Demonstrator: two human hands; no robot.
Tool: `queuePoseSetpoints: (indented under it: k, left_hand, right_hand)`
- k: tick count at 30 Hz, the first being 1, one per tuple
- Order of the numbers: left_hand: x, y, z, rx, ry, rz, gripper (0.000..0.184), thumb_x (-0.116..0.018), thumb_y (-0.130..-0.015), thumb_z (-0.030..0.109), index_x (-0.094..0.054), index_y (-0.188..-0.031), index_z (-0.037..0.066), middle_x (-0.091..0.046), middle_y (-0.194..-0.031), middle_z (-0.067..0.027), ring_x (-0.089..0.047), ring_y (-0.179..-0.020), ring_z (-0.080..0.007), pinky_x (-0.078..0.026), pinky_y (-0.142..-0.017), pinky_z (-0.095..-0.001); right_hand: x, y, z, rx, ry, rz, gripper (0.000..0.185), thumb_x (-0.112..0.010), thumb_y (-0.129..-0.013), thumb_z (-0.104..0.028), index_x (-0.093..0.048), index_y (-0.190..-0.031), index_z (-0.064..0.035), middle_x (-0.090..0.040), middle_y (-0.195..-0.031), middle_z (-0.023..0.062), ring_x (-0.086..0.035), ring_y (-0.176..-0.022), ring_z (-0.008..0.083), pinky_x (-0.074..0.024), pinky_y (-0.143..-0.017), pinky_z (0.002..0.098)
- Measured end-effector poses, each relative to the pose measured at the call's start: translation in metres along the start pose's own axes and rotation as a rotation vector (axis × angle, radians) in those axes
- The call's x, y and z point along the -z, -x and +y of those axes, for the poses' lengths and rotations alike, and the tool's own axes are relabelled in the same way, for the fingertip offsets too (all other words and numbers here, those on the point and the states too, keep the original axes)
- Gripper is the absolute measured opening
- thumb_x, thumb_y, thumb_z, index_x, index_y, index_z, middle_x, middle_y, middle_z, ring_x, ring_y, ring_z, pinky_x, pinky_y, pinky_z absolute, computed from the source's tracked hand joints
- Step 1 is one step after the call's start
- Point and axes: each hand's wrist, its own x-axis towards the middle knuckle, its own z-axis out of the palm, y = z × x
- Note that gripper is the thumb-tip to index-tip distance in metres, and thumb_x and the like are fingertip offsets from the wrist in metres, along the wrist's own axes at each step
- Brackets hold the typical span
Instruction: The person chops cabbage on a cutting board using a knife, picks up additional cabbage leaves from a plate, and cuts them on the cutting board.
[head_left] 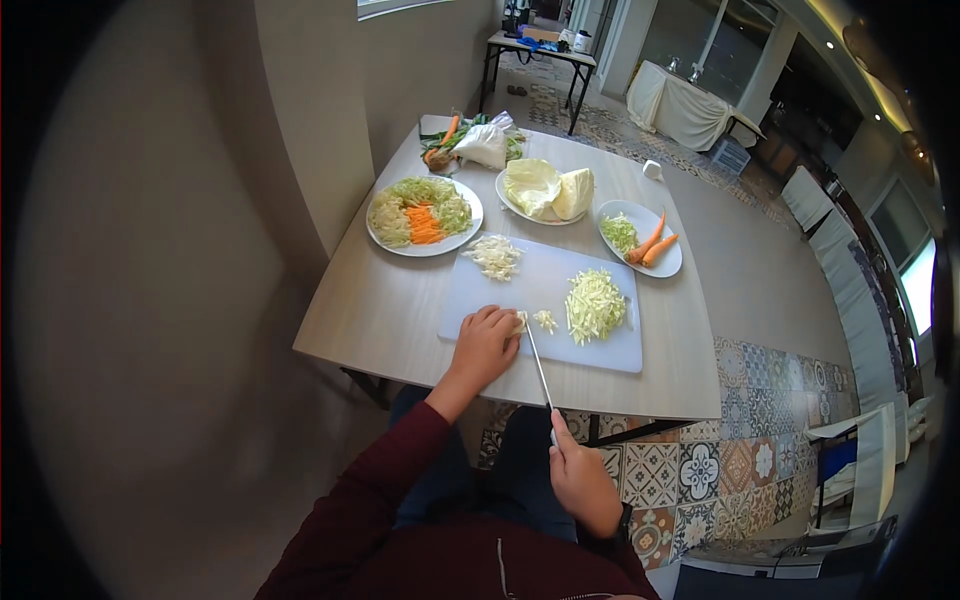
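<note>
My left hand (pixel 486 346) presses with curled fingers on a small pale vegetable piece (pixel 521 321), probably cabbage, at the near edge of the white cutting board (pixel 545 262). My right hand (pixel 584 482) is wrapped round the handle of a kitchen knife (pixel 539 364). The blade points away from me, and its tip end lies against the pale piece, just right of my left fingertips. A few cut bits (pixel 545 321) lie right of the blade. Farther right is a heap of shredded cabbage (pixel 595 306); a smaller pile of pale strips (pixel 493 258) sits at the board's upper left.
Behind the board stand a plate of shredded vegetables with carrot strips (pixel 424 222), a plate with cabbage pieces (pixel 545 190), and a plate with carrots (pixel 655 247) and green shreds. A bag of white contents (pixel 482 146) and vegetables lie at the table's (pixel 340 290) far end.
</note>
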Motion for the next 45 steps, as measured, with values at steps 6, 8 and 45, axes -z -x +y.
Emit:
queuePoseSetpoints:
  k: [6,8,45]
  left_hand:
    - [0.001,0.000,0.002,-0.010,0.004,0.019,0.021,-0.067,-0.082,0.013,-0.065,-0.102,0.009,-0.066,-0.119,-0.0078,-0.056,-0.118,-0.0291,-0.041,-0.096,-0.0432]
    - [0.003,-0.001,0.003,-0.010,-0.001,0.026,0.021,-0.068,-0.082,0.014,-0.066,-0.102,0.008,-0.066,-0.117,-0.0079,-0.056,-0.116,-0.0289,-0.042,-0.095,-0.0434]
    - [0.000,0.001,0.002,-0.056,-0.031,0.033,0.021,-0.069,-0.083,0.018,-0.068,-0.102,0.011,-0.065,-0.119,-0.0057,-0.054,-0.119,-0.0282,-0.040,-0.097,-0.0427]
  right_hand:
    - [-0.010,-0.023,-0.005,-0.051,0.041,0.004,0.051,-0.051,-0.093,-0.007,-0.041,-0.142,0.0053,-0.061,-0.070,0.0294,-0.063,-0.066,0.0456,-0.0479,-0.063,0.0549]
    - [-0.013,-0.023,-0.004,-0.043,0.056,0.021,0.052,-0.051,-0.092,-0.007,-0.041,-0.142,0.0052,-0.061,-0.069,0.0292,-0.062,-0.066,0.0454,-0.0478,-0.062,0.0548]
    - [-0.003,-0.016,0.020,-0.188,-0.258,0.076,0.048,-0.052,-0.093,-0.011,-0.048,-0.140,-0.0047,-0.062,-0.097,0.0344,-0.062,-0.091,0.0475,-0.0494,-0.076,0.0480]
